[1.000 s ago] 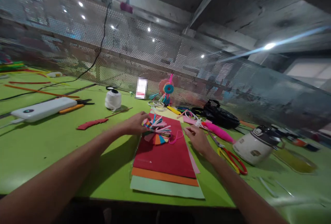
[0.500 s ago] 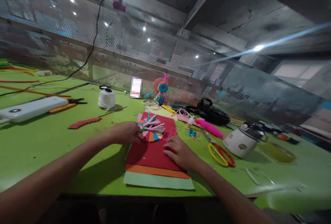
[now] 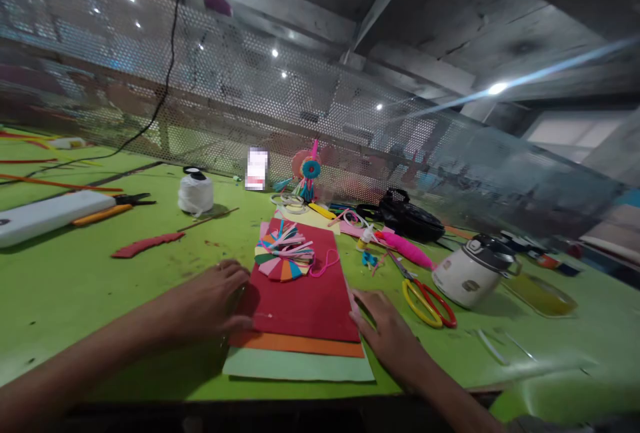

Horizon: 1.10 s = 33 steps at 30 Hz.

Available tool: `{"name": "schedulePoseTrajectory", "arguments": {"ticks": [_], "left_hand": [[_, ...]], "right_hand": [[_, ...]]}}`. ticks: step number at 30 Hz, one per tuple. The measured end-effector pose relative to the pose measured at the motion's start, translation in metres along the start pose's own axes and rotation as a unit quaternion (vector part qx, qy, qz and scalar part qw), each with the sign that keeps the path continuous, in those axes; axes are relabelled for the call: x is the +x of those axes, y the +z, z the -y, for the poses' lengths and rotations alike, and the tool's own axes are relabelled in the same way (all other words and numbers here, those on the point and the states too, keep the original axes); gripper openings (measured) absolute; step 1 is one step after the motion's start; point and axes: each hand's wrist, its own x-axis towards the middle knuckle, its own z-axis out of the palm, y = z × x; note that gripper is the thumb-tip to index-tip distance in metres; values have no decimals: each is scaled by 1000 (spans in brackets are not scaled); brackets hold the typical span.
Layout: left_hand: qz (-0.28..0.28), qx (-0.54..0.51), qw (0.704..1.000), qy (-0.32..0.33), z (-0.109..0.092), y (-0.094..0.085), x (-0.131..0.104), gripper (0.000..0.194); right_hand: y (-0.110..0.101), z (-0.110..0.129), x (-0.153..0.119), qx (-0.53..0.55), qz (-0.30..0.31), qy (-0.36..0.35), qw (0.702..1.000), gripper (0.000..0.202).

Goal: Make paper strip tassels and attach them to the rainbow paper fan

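Red sheet [image 3: 306,299] lies at the top of a small stack on the green desk [image 3: 100,286], an orange sheet [image 3: 300,345] and a pale green sheet [image 3: 300,366] showing below its near edge. Going from the left, we see a white box [image 3: 45,214] and pliers [image 3: 113,206], then a red scrap [image 3: 147,243] and a thread spool [image 3: 195,194]. Our left hand [image 3: 217,299] lies flat and spread at the stack's left edge, gripping nothing, seemingly to steady the sheets. A fringed paper rosette [image 3: 284,256] sits on the red sheet's far end. Our right hand [image 3: 387,329] rests open, palm down, at the stack's right edge, also holding nothing. Further right lie scissors [image 3: 429,299] and a white pot [image 3: 473,273].
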Motion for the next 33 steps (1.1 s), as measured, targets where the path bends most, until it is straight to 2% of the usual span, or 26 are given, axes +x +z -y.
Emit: {"name": "schedulePoseTrajectory", "arguments": {"ticks": [4,6,10,13,19,22,27,30,33], "left_hand": [[40,-11,999,-26,-18,10,-26,98],[47,-5,998,-50,-27,16,-30,105],[17,7,994,-104,-41,29,-22,100],[-8,9,993,-114,-47,35,-17,95],[-16,-8,995,-101,-38,39,-16,97],[-13,-19,996,-90,-31,35,-19,94],[-3,-45,995,-90,-25,18,-31,88],[-60,-80,990,-98,-24,-1,-29,70],[-150,-149,972,-102,-18,-22,-2,50]], "right_hand": [[7,13,-3,10,-9,-8,1000,41],[8,13,-4,5,-11,-10,1000,45],[8,10,-7,-32,-10,-38,999,48],[9,11,-5,-59,-1,-47,997,52],[11,21,5,-47,8,-44,998,54],[11,18,6,-10,-1,-37,999,49],[10,-4,-2,83,-76,38,993,36],[6,-14,-4,107,-85,66,988,26],[2,-16,-2,113,-73,55,989,23]]}}
